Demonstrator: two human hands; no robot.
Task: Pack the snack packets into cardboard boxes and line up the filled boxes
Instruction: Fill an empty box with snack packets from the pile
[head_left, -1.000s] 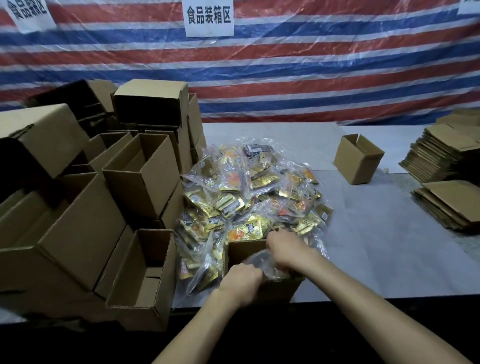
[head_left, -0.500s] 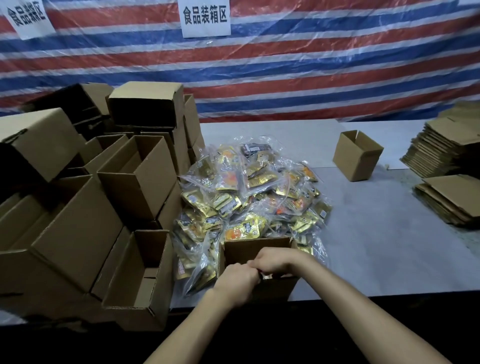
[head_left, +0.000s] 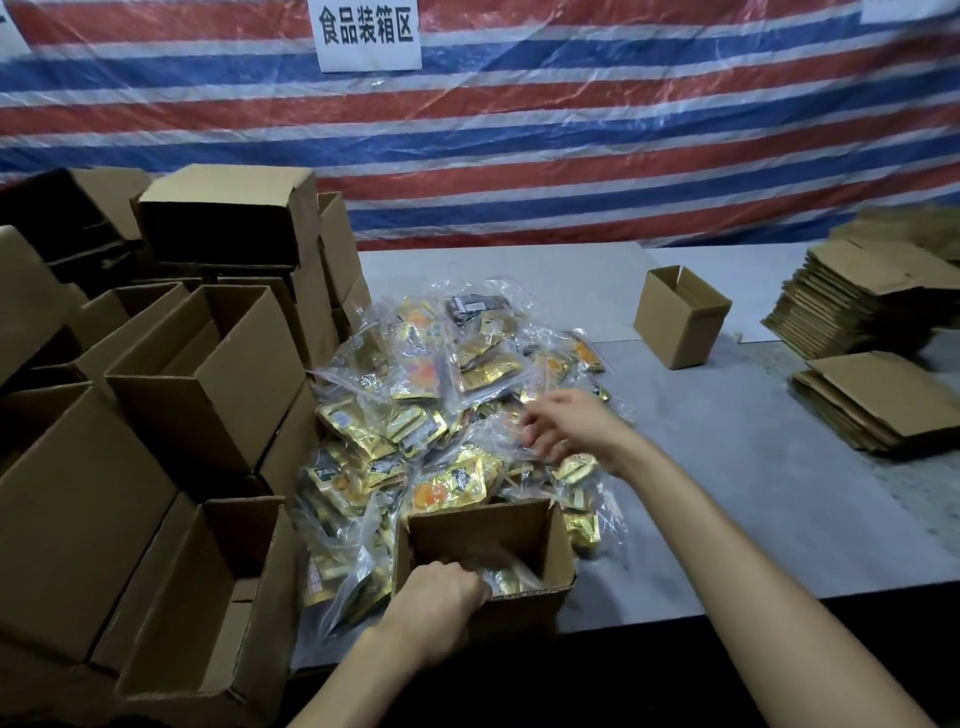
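A small open cardboard box (head_left: 558, 551) stands at the table's near edge with a clear-wrapped snack packet (head_left: 506, 579) inside it. My left hand (head_left: 439, 597) grips the box's near rim, fingers curled over the edge. Behind the box lies a heap of snack packets (head_left: 441, 395) in gold and orange wrappers inside clear bags. My right hand (head_left: 569, 423) is stretched out over the right side of the heap, fingers spread and touching the packets, holding nothing that I can see.
Several empty open boxes (head_left: 208, 374) are piled at the left, one open box (head_left: 208, 597) near the front edge. A lone open box (head_left: 680, 322) stands at the back right. Stacks of flat cardboard (head_left: 872, 306) lie far right on the grey table (head_left: 753, 493).
My right hand has left the box and reached forward to the heap of packets. My left hand stays on the box's near rim. The camera has tilted slightly.
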